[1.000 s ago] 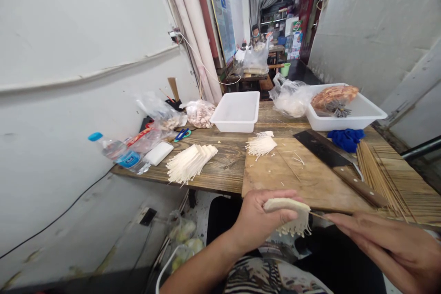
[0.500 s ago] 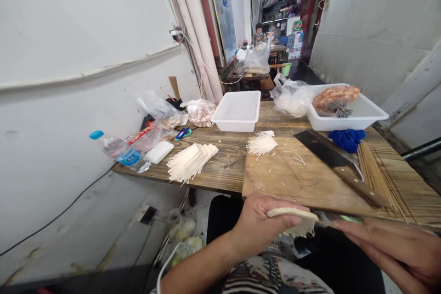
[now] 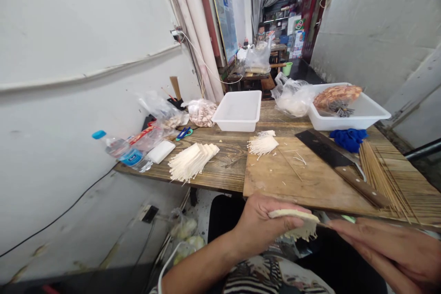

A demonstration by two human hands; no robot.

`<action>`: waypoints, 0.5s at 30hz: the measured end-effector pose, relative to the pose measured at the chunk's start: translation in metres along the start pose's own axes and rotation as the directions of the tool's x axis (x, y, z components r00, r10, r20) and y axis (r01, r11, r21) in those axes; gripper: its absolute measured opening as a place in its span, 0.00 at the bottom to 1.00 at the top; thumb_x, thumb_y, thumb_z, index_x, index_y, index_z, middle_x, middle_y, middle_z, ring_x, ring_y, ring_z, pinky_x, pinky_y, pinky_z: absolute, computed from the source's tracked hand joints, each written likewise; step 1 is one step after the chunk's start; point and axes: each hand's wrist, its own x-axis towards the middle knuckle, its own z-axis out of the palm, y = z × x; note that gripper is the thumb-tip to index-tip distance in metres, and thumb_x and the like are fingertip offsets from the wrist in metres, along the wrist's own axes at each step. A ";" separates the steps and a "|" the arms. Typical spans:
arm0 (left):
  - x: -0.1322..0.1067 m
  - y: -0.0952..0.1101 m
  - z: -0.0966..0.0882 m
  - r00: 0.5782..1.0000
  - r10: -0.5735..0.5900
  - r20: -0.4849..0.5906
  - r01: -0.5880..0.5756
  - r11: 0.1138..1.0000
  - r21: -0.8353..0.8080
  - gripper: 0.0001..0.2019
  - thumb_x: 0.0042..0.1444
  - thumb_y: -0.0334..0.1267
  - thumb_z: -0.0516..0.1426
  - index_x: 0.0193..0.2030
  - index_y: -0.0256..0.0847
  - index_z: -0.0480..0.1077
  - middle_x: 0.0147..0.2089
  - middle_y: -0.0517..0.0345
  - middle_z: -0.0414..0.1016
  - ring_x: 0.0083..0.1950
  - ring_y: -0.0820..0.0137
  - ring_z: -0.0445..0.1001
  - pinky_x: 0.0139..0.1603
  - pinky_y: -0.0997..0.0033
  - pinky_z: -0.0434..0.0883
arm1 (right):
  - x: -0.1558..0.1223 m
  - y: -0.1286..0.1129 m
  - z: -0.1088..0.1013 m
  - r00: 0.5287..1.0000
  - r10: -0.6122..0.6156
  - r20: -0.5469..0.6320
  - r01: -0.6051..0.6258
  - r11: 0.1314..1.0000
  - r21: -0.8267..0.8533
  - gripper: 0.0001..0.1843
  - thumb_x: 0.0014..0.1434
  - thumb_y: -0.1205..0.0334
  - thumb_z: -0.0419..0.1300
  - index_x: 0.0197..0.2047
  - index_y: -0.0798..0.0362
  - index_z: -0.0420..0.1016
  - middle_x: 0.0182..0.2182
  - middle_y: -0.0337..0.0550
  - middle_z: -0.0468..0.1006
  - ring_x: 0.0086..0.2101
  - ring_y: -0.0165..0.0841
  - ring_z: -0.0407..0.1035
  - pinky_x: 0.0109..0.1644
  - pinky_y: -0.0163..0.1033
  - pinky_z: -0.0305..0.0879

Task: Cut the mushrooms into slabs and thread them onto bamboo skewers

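Observation:
My left hand [image 3: 263, 220] pinches a flat bunch of enoki mushrooms [image 3: 303, 227] between thumb and fingers, just off the table's front edge. From the right, my right hand [image 3: 382, 243] holds a thin bamboo skewer [image 3: 322, 224] whose far end meets the bunch; how deep it sits is hidden. Behind the hands lies a wooden cutting board [image 3: 272, 179] with a small pile of enoki [image 3: 262, 144] and loose strands. A cleaver [image 3: 330, 156] rests on the board's right side. Several bamboo skewers [image 3: 381, 179] lie to its right. Flat enoki slices [image 3: 193, 161] are stacked on the left.
An empty white tub [image 3: 237, 124] stands at the back, with another tub [image 3: 344, 121] of skewered food to its right. Plastic bags [image 3: 292, 96], a blue cloth [image 3: 348, 140], scissors [image 3: 184, 133] and a water bottle [image 3: 132, 157] lie around. A person [image 3: 262, 34] sits far behind.
My right hand has shifted slightly left, closer to the enoki bunch. The left hand keeps its grip on the bunch, and the view has drifted a little.

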 end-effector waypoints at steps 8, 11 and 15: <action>0.001 -0.004 0.000 0.999 -0.010 -0.034 0.012 0.998 0.064 0.11 0.50 0.40 0.65 0.41 0.42 0.80 0.41 0.54 0.82 0.41 0.68 0.81 0.43 0.76 0.74 | 0.016 -0.010 -0.007 1.000 0.003 -0.002 -0.003 0.986 0.167 0.19 0.64 0.68 0.53 0.57 0.43 0.68 0.37 0.36 0.79 0.34 0.28 0.75 0.35 0.29 0.71; -0.003 -0.005 -0.005 0.998 0.025 -0.064 -0.012 0.981 0.195 0.16 0.47 0.38 0.66 0.46 0.45 0.79 0.43 0.57 0.82 0.44 0.66 0.80 0.47 0.75 0.75 | 0.021 -0.021 -0.012 0.997 0.074 0.034 -0.080 0.970 0.229 0.16 0.65 0.68 0.52 0.54 0.46 0.71 0.32 0.37 0.76 0.30 0.26 0.71 0.31 0.29 0.64; -0.007 -0.004 -0.019 0.993 0.078 -0.086 -0.035 0.906 0.422 0.14 0.50 0.40 0.64 0.45 0.49 0.79 0.44 0.59 0.81 0.45 0.67 0.80 0.50 0.75 0.74 | 0.023 -0.030 -0.014 0.985 0.159 0.065 -0.171 0.925 0.339 0.12 0.67 0.65 0.51 0.49 0.49 0.74 0.29 0.37 0.73 0.28 0.25 0.65 0.32 0.31 0.57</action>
